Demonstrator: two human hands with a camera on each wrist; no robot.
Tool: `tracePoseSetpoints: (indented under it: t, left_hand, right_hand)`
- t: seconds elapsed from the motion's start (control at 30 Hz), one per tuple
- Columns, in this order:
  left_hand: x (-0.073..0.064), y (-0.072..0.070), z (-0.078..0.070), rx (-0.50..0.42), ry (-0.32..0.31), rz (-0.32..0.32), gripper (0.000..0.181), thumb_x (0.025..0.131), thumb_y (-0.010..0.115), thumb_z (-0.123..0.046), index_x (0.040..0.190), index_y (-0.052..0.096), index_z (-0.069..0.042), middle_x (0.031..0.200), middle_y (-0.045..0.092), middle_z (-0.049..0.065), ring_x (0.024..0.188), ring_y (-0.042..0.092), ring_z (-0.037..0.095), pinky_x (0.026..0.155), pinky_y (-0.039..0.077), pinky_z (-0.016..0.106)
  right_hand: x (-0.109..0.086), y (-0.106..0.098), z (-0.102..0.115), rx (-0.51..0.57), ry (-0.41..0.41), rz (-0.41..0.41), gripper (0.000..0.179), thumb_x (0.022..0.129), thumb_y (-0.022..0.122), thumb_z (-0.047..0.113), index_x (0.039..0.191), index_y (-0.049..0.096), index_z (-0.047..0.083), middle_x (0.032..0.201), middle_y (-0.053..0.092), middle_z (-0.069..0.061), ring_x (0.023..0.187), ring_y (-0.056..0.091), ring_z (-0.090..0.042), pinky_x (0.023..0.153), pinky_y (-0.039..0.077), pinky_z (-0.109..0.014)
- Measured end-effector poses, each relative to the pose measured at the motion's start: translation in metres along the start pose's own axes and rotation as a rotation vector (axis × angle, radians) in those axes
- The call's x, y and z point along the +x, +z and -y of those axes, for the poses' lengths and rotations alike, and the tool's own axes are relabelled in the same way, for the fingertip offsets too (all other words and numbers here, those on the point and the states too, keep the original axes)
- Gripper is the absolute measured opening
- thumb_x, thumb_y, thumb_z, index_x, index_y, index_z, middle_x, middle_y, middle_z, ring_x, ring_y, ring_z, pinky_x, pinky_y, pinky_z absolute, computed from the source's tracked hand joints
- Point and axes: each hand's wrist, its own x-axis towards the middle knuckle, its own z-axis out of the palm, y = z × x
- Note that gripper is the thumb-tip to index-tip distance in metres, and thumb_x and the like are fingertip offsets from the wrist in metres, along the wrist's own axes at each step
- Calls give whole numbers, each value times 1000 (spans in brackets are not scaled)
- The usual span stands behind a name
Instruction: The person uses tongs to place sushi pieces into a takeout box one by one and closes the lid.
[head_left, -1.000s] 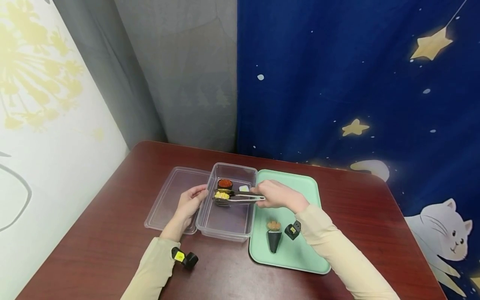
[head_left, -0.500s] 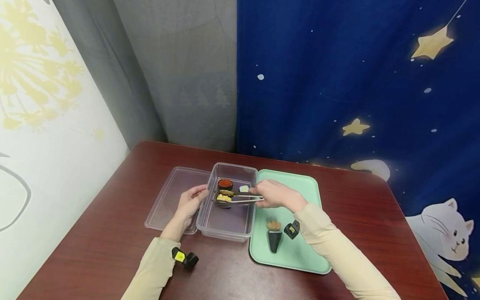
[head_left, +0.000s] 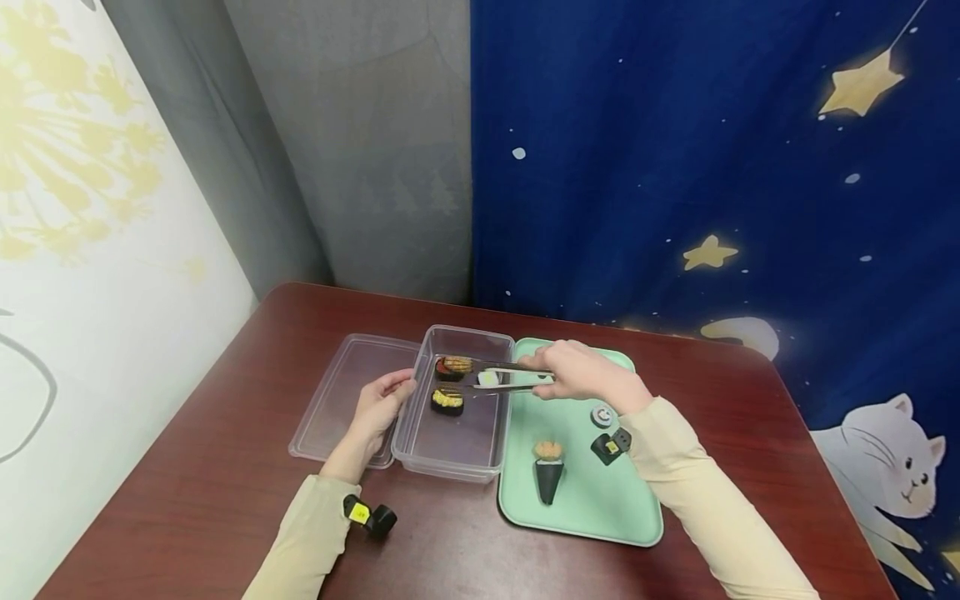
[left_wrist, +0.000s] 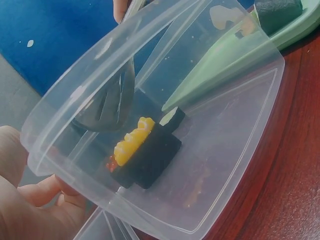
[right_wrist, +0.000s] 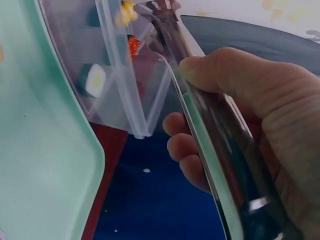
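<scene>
My right hand [head_left: 581, 371] grips metal serving tongs [right_wrist: 210, 125] by the handle. The tongs' ends hang apart over the clear plastic container [head_left: 450, 450], overlapping the red-topped sushi [head_left: 444, 368] in the head view. A yellow-topped toy sushi piece [head_left: 447, 402] sits on the container's floor just in front of the red one. A white-topped sushi roll [head_left: 488, 379] lies to their right, seen between the tong arms. At the container's left side, my left hand [head_left: 378, 408] pinches the rim between thumb and fingers.
A green tray [head_left: 585, 517] stands right of the container. It bears a cone-shaped hand roll [head_left: 549, 475] and a round white-and-dark piece [head_left: 602, 416] near my right wrist. The clear lid [head_left: 330, 417] lies on the table under my left hand. Curtains hang behind the table.
The tongs have spread and let go of the yellow-topped sushi, which now stands in the container. My right hand has drawn up and rightward with them. The left hand stays put.
</scene>
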Motion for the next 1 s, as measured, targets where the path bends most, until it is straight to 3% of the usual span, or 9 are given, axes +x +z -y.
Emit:
tracePoseSetpoints:
  t: [0.2,0.3,0.4,0.53,0.7,0.77,0.87,1.0]
  left_hand:
    - [0,2,1,5,1,7,33,92,58,-9,122,58,5,101,63,13,78,57,12,63,45,21]
    - [1,3,2,8,1,8,32,92,58,-9,122,58,4,103,63,15,79,57,14,65,46,22]
    - [1,3,2,15,-3,4,32,92,58,-9,122,58,4,102,63,16,79,57,14,64,45,22]
    - [1,2,2,22,0,6,32,93,57,-9,122,58,5,105,62,17,80,57,14,64,45,21]
    - [1,0,1,24,7,2,32,93,57,-8,122,57,5,106,62,17,79,57,12,63,45,20]
    - [1,0,1,23,6,7,32,93,57,-8,122,57,6,106,62,17,79,57,12,63,45,20]
    - [1,0,1,21,3,14,33,93,56,-9,123,56,6,107,62,18,79,58,12,63,45,20]
    - [2,1,1,13,3,16,33,93,56,-8,122,56,6,109,62,19,80,58,12,64,46,20]
  right_hand:
    - [-6,-4,0,13,-46,-1,28,78,68,14,106,65,11,75,56,5,63,42,-6,56,37,-22]
    - [-12,-5,-3,36,-9,-10,31,78,68,13,109,66,9,75,57,3,60,39,-7,54,36,-22]
    - [-21,-9,-8,49,53,-18,38,79,69,13,115,65,4,89,66,-2,62,44,-8,56,39,-23]
    - [-28,-16,-12,16,106,-6,40,80,70,13,117,64,1,104,68,-9,65,50,-9,60,43,-25]
    - [-19,-31,-8,-43,131,68,38,79,72,12,115,66,2,109,67,-11,84,64,-15,68,50,-29]
    - [-13,-38,-2,-69,138,104,35,78,73,11,112,68,3,109,67,-11,84,65,-15,69,51,-30]
    - [-2,-46,8,-142,135,162,21,77,72,9,97,73,8,86,70,-3,63,54,-9,58,45,-27]
    - [9,-53,23,-234,132,226,8,74,72,9,75,66,15,59,48,7,53,35,-11,50,32,-25]
